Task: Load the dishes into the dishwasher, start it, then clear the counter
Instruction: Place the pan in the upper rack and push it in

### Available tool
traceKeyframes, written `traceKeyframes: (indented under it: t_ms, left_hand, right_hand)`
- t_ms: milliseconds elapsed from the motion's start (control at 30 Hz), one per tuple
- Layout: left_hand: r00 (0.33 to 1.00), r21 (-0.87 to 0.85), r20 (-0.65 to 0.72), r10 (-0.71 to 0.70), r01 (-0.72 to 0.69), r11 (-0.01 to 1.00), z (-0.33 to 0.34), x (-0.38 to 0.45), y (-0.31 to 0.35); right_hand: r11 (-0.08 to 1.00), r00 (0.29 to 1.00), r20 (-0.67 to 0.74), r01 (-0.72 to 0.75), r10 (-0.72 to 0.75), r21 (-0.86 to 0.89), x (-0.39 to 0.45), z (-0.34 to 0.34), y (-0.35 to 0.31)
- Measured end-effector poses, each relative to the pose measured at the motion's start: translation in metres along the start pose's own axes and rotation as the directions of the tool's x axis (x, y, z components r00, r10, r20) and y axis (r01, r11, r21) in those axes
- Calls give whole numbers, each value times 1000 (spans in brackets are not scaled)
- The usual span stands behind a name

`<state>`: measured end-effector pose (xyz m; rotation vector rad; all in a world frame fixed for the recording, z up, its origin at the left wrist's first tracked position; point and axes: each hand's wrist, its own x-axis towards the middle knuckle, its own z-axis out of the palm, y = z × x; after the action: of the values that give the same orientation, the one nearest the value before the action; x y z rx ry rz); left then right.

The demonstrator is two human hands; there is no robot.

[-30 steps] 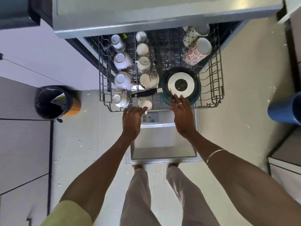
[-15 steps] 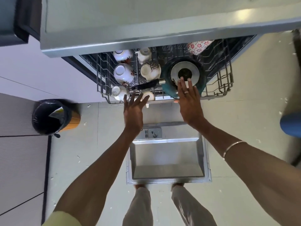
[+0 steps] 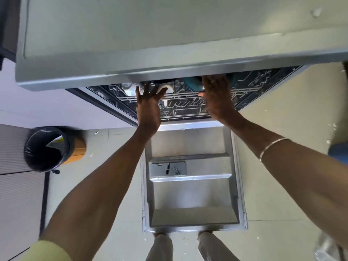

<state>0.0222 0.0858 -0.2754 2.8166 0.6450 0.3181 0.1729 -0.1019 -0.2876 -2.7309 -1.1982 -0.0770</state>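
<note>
Two hands, left hand [image 3: 148, 108] and right hand [image 3: 218, 98], fingers straight against one dish rack [image 3: 184, 105] (mostly under tabletop [image 3: 169, 40]), one open dishwasher door [image 3: 192, 194], one bin [image 3: 47, 147], tiled floor [image 3: 282, 166].

Soft daylight fills the scene, brightest toward the upper right, where a pale glare streak lies across the steel tabletop [image 3: 169, 34] and its front lip. The dishwasher door [image 3: 194, 194] reflects a dull, patchy sheen. Under the tabletop edge the rack [image 3: 184, 104] sits in deep shadow, its contents dim and smeared. Both hands [image 3: 148, 108] look slightly motion-blurred. Wide-angle distortion bends straight lines near the edges, and the lower right corner is blurred.
</note>
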Motion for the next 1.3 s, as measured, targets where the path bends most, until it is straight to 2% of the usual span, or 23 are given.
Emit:
traceKeyframes:
  t_ms: [233,367,433,500,633,700,767,900,1100,1133,1233,1300]
  left_hand:
    - [998,46,-56,37,-35,998,4,4,0]
    - [987,17,-67,148,-147,989,-4,17,-7]
    - [975,75,-76,208,-202,977,0,16,-11]
    - [973,88,-120,198,-189,978,6,11,-10]
    - [982,49,-153,115,-109,993,4,-1,3]
    - [992,52,-113,49,-44,998,-5,-1,6]
    - [999,79,-51,-20,24,997,-17,-2,15]
    - [994,57,18,-107,106,993,-51,-14,26]
    - [997,157,59,45,-54,986,-51,-44,-3]
    - [997,171,51,55,-63,983,-51,-50,-3]
    - [993,142,76,93,-103,984,-41,-70,2]
    - [987,96,122,108,-120,988,-22,-81,1]
  right_hand:
    - [996,982,-172,75,-84,-56,1,-3,10]
    - [984,973,-170,141,-159,-112,16,-5,22]
    - [981,960,-227,137,-167,-140,15,-1,24]
    - [977,943,-284,130,-174,-166,11,6,26]
    - [979,973,-179,118,-148,-169,6,2,25]
    - [989,994,-43,96,-102,-115,5,-5,19]
    - [995,996,84,20,-12,-99,4,-14,15]
    - [985,976,161,-133,149,-109,-14,-37,20]
    - [977,945,254,-180,204,-117,-53,-71,43]
    - [979,955,218,-185,200,-87,-59,-74,42]
    - [975,976,-38,-212,214,64,-83,-81,27]
    - [981,988,-48,-140,148,136,-99,-72,13]
